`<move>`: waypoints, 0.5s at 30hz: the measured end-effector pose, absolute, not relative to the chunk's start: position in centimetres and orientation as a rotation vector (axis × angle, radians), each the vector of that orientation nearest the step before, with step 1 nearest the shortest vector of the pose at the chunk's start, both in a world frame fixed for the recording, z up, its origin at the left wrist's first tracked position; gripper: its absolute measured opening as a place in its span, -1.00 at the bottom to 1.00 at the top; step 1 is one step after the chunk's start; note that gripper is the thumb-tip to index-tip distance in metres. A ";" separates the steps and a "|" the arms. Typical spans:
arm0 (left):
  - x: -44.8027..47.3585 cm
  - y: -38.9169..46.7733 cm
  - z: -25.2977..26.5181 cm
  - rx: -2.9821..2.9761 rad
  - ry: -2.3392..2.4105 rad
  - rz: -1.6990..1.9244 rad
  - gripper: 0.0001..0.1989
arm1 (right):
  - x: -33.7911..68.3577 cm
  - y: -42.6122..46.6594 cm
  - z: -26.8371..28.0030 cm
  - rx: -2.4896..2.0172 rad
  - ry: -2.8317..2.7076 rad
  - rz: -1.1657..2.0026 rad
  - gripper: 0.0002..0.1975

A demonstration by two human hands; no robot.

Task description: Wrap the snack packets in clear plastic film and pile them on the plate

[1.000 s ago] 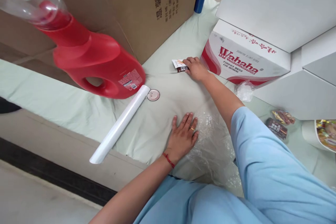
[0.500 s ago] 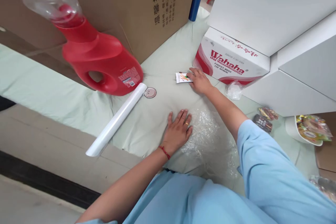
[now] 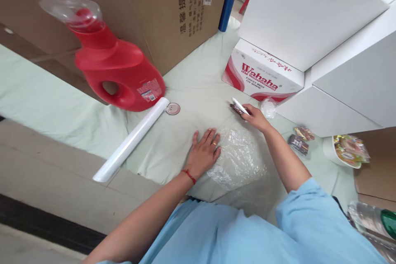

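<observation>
My left hand (image 3: 203, 148) lies flat on the pale green cloth (image 3: 182, 140), its fingers apart, at the edge of a crinkled clear plastic sheet (image 3: 239, 156). Farther right, my right hand (image 3: 256, 117) is closed round a slim white packet (image 3: 239, 105) seen edge-on. Against it, in the same grip, is a dark brown packet (image 3: 236, 110); its kind I cannot make out. A round pinkish disc (image 3: 173, 109) lies to the left, at the end of a white plastic roll (image 3: 131, 140). Behind my right hand sits a crumpled clear plastic wad (image 3: 267, 108).
A big red jug (image 3: 123, 70) stands at left before a cardboard box (image 3: 139, 8). Beyond are a blue roll (image 3: 227, 6), a Wahaha carton (image 3: 260, 74) and white boxes (image 3: 278, 12). To the right lie a dark packet (image 3: 298, 145) and a white tub of snacks (image 3: 332, 154).
My right hand has lifted the white packet from the cloth and moved right and nearer me. The packet has turned on edge, and the brown one now shows. My left hand stays on the cloth.
</observation>
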State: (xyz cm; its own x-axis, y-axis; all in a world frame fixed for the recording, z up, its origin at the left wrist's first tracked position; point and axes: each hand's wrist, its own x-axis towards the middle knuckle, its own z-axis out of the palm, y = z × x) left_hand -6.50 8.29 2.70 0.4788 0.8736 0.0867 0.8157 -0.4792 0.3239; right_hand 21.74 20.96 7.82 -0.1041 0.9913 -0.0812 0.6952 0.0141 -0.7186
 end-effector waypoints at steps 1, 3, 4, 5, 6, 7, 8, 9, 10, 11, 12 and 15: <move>-6.5 8.3 2.7 2.488 1.444 0.361 -0.46 | 23.8 19.0 7.8 -1.719 -1.633 0.961 -0.61; -6.5 8.4 2.7 2.488 1.433 0.377 -0.47 | 27.6 14.8 7.9 -1.669 -1.134 1.146 -0.61; -6.6 8.4 2.7 2.488 1.428 0.385 -0.47 | 29.2 12.7 7.8 -1.623 -0.946 1.194 -0.60; -6.6 8.4 2.7 2.488 1.425 0.394 -0.47 | 30.4 10.8 7.8 -1.595 -0.833 1.206 -0.58; -6.6 8.4 2.7 2.489 1.423 0.402 -0.47 | 31.4 9.0 7.7 -1.557 -0.737 1.213 -0.56; -6.5 8.4 2.7 2.490 1.422 0.409 -0.48 | 32.0 7.5 7.5 -1.524 -0.678 1.210 -0.54; -6.5 8.4 2.7 2.492 1.421 0.414 -0.47 | 32.4 6.1 7.3 -1.498 -0.640 1.204 -0.51; -6.5 8.4 2.7 2.496 1.422 0.416 -0.47 | 32.5 5.1 7.0 -1.478 -0.607 1.201 -0.48; -6.4 8.4 2.7 2.499 1.425 0.415 -0.47 | 32.5 4.2 6.7 -1.480 -0.596 1.191 -0.44; -6.4 8.4 2.7 2.504 1.429 0.410 -0.46 | 32.3 3.5 6.3 -1.511 -0.612 1.167 -0.40; -6.3 8.4 2.7 2.509 1.434 0.403 -0.46 | 32.2 3.0 6.0 -1.564 -0.648 1.126 -0.39; -6.2 8.4 2.8 2.518 1.451 0.374 -0.46 | 32.2 1.6 5.3 -1.802 -0.892 0.899 -0.47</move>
State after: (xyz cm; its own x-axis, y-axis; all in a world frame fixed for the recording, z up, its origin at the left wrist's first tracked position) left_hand -6.17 8.38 2.78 0.4829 0.8684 0.1130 0.8146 -0.4928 0.3059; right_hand 32.20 1.59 5.34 0.4737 0.8566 -0.2044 0.1978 -0.3297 -0.9231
